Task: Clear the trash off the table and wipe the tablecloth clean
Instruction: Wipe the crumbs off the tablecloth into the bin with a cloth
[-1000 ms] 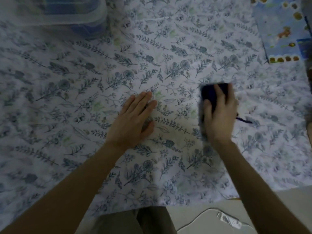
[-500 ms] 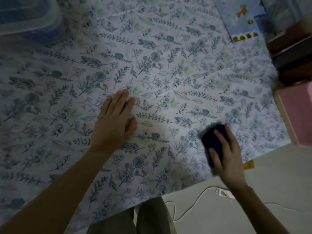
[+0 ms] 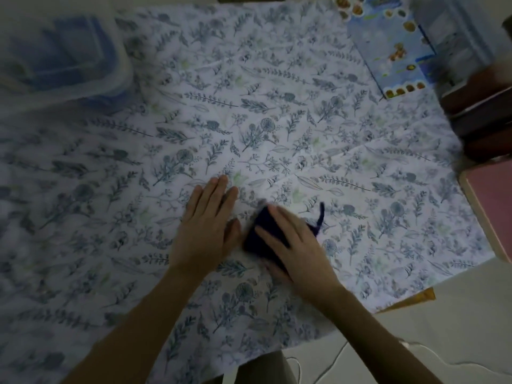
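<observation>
The left hand is lying flat on the tablecloth, palm down, with its fingers straight and close together, pointing away from the person. It is gripping nothing, just pressing the fabric down. Just to its right, the right hand is bearing down on a dark navy cloth, with its fingers stretched out and spread across the top of it. The thumb is sitting at the cloth's near edge, too blurred to tell whether it is hooking underneath. The two hands are working side by side, with only a narrow strip of tablecloth showing between the left thumb and the cloth.

The cloth is looking like a small folded pad, soft and matte. A thin dark tail is curling up from it past the fingertips. It is sitting in the near middle of the table.

The tablecloth is looking thin and pale, printed all over with blue-grey sprigs, leaves and round flower heads. Faint fold creases are running across it, and its near edge is hanging over the table.

A translucent plastic box with something blue inside is sitting at the far left corner. A blue printed packet is lying flat at the far right. A white cable is trailing over the pale floor below.
</observation>
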A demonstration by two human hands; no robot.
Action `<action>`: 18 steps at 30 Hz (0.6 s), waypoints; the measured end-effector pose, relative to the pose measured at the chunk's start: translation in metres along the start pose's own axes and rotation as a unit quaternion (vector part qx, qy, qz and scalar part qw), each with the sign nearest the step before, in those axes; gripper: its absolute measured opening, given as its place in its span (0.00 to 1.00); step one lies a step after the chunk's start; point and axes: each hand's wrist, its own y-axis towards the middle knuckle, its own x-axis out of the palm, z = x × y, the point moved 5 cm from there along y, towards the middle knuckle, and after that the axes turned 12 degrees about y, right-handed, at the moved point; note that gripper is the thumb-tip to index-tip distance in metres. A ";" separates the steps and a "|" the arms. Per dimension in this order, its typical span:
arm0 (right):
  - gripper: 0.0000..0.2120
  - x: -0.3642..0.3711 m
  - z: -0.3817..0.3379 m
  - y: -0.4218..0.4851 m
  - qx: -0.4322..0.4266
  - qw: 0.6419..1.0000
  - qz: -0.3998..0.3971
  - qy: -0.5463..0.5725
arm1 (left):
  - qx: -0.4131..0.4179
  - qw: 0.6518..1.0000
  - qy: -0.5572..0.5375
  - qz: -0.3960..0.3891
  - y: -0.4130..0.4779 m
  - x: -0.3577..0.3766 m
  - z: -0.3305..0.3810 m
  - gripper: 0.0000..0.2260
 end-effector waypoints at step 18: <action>0.21 -0.061 0.093 0.097 0.119 0.987 0.086 0.066 | -0.024 0.999 0.025 0.004 0.000 0.002 0.000 0.24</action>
